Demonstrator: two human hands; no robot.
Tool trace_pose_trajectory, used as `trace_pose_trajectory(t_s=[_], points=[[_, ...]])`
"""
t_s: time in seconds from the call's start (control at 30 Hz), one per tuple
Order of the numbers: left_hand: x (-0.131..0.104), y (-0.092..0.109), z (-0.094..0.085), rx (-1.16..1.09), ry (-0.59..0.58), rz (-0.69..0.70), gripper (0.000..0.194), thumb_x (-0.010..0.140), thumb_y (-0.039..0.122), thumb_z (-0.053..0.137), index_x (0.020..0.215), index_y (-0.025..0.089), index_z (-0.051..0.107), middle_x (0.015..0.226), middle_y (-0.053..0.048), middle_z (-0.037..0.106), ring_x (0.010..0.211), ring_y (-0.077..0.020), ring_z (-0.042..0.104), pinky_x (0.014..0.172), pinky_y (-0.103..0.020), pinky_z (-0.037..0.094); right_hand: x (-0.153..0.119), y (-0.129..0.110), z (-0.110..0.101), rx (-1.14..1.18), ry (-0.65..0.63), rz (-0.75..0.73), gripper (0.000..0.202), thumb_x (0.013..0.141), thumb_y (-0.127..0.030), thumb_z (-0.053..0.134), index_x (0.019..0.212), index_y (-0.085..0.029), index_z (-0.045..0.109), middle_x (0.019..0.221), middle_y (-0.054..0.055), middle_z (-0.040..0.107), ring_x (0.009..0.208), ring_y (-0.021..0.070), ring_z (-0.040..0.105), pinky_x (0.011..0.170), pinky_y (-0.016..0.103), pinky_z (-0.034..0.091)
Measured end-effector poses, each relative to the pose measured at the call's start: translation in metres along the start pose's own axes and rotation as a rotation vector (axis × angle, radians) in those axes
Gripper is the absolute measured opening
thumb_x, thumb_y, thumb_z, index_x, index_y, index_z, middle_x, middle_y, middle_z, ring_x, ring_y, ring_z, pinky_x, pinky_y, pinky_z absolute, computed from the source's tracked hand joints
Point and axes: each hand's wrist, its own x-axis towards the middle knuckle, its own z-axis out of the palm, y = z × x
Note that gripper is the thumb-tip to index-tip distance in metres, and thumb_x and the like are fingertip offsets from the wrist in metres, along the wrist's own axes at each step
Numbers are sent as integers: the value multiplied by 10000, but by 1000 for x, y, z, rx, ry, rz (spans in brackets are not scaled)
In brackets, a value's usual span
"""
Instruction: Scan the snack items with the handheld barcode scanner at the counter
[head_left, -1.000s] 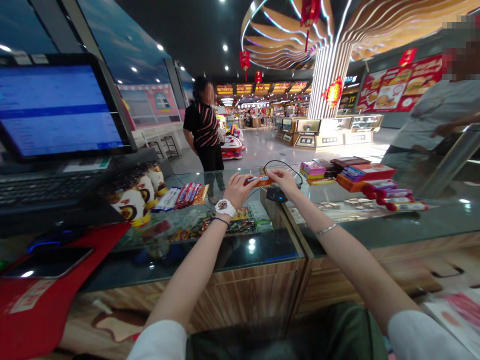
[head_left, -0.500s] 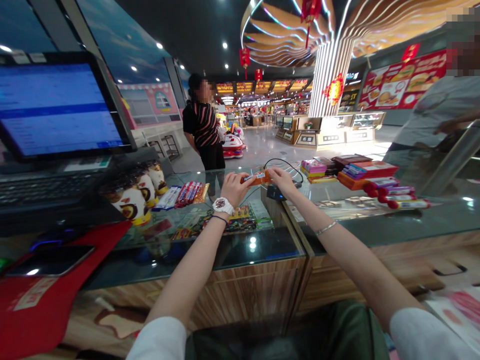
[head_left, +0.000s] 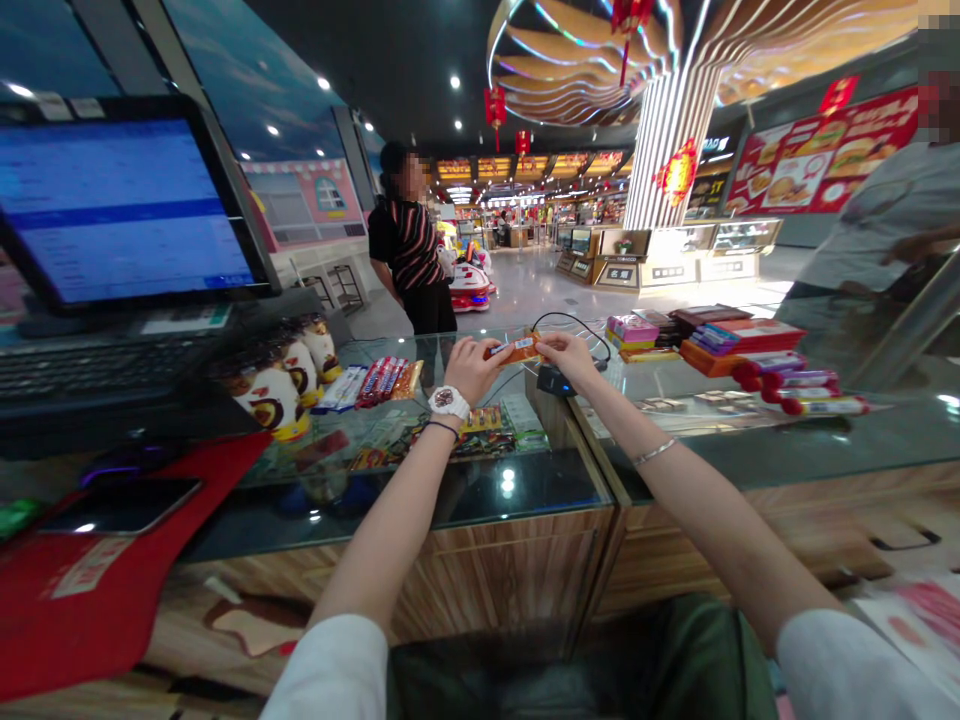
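An orange packet (head_left: 521, 348) is held level above the glass counter, between both hands. My left hand (head_left: 472, 371), with a white watch at the wrist, is closed on the packet's left end. The right end is pinched by my right hand (head_left: 568, 358), which has a silver bracelet on its forearm. Just below the right hand sits a black device (head_left: 555, 380) with a cable. Red and blue-white snack packs (head_left: 381, 381) lie in a row left of my left hand.
A monitor (head_left: 127, 205), keyboard (head_left: 97, 375) and chocolate-printed cups (head_left: 271, 400) stand left. A phone (head_left: 124, 505) lies on a red mat (head_left: 90, 620). Stacked boxes (head_left: 739, 340) and tubes (head_left: 814, 390) are right. One person (head_left: 409, 240) stands beyond the counter, another (head_left: 862, 225) at right.
The view has shifted slightly, moving the scene a little in the frame. Both hands keep their hold on the orange packet, with hardly any change in their pose.
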Motion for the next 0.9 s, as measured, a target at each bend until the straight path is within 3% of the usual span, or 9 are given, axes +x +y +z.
trace_pose_trajectory(t_s=[0.33,0.47,0.57,0.63,0.77,0.9], points=[[1,0,0,-23,-18,92,359,937,260,574,1271,365,656,1295,-46,659,1132,-238,605,1154,-546,337,6,4,-9,-44,9,29,397,562,-523,817,738,-195,682,670,18,680,583,159,601,564,319,538],[0,-1,3,-22,4,69,359,922,220,573,1240,350,677,1279,-54,666,1113,-242,615,1150,-576,338,11,0,-18,-77,-144,-30,320,630,-459,800,782,-193,711,743,34,727,645,178,660,652,339,576],[0,-1,5,-32,17,46,350,922,205,564,1216,345,691,1285,-55,666,1124,-249,610,1149,-596,327,15,0,-38,-143,-285,-105,314,739,-384,721,993,-200,730,912,53,767,785,194,713,777,371,597],[-1,-1,6,-46,19,41,339,934,210,549,1207,347,695,1291,-53,666,1138,-251,604,1155,-606,310,18,3,-59,-244,-302,-163,370,776,-271,661,1138,-208,700,1003,59,770,895,204,722,867,399,589],[-1,-1,9,-69,4,27,327,934,217,557,1199,345,699,1293,-54,665,1147,-253,605,1171,-619,282,21,15,-101,-543,-293,-232,611,681,-32,539,1246,-224,665,1203,61,729,1122,241,677,1006,457,538],[-3,-5,12,-77,1,-2,329,919,216,589,1198,346,702,1290,-56,668,1148,-264,612,1176,-629,276,19,28,-116,-769,-407,-290,776,606,37,507,1324,-233,627,1377,56,636,1312,264,562,1143,463,424]])
